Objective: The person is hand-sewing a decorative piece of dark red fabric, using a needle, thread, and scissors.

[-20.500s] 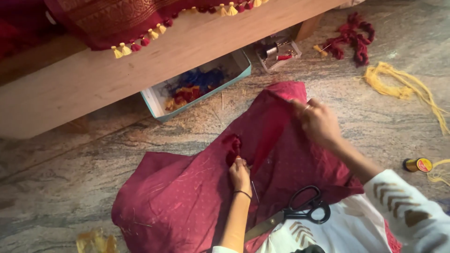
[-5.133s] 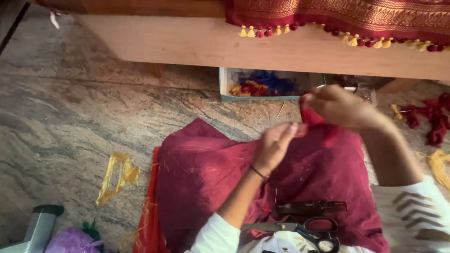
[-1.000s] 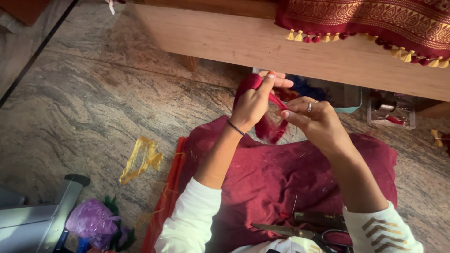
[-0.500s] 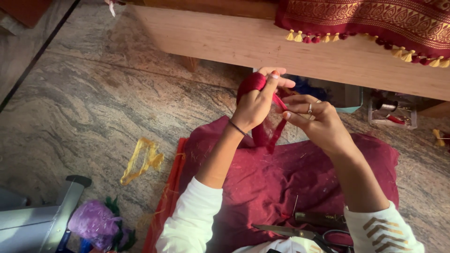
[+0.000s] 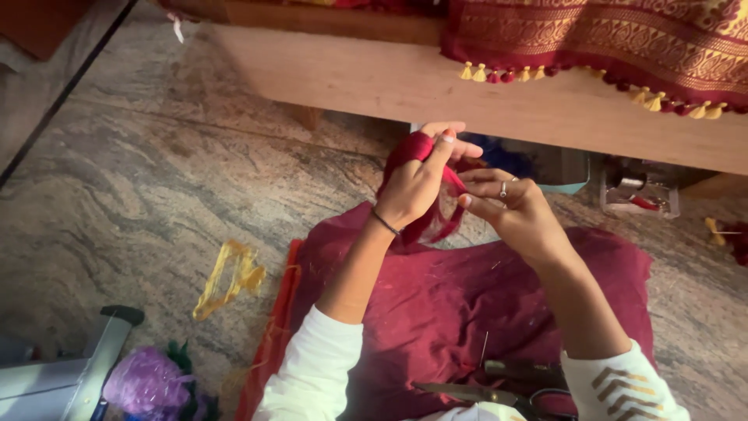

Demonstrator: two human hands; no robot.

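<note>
- The left hand (image 5: 417, 183) is raised above the lap and closed around a bunch of dark red thread (image 5: 421, 148); the thread wraps over the fingers and a loop of it hangs down below the palm.
- The right hand (image 5: 510, 210) is just beside it, to the right and a little lower. Its thumb and forefinger pinch a strand of the same red thread, and a ring sits on one finger.
- The strand runs between the two hands, so the thread lies to the left of the right hand and its long axis goes roughly from upper left to lower right. The left hand is nearer to the main bunch and carries it.
- Under both hands a maroon cloth (image 5: 467, 304) is spread over the lap and the stone floor (image 5: 156, 187).
- Black scissors (image 5: 499, 390) lie on the cloth near the body, well apart from both hands.
- Behind the hands, under the wooden bench (image 5: 374, 78), stands a pale box (image 5: 573, 175); blue thread shows inside it, the rest is hidden by the hands.
- A small clear box (image 5: 639, 195) with something red in it stands further right.
- A red and gold cloth with tassels (image 5: 608, 47) hangs over the edge of the bench.
- A yellow strip (image 5: 230, 277) lies on the floor at the left.
</note>
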